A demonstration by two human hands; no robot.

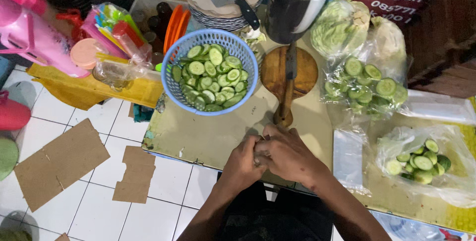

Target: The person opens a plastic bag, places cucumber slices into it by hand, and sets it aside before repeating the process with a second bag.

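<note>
Looking down from the head camera: left hand (244,164) and right hand (283,152) pressing together at the near edge of the table (198,137), fingers curling around something small between them, too hidden to identify; whether grasping or merely clenched, impossible to tell. Sitting just beyond the hands, a round wooden cutting board (275,70) with a knife (287,87) lying across it. Resting far left of the board, a blue basket (188,97) holding cucumber slices (210,77). Lying to the right, two clear bags of cucumber slices (367,87) (421,161).
</note>
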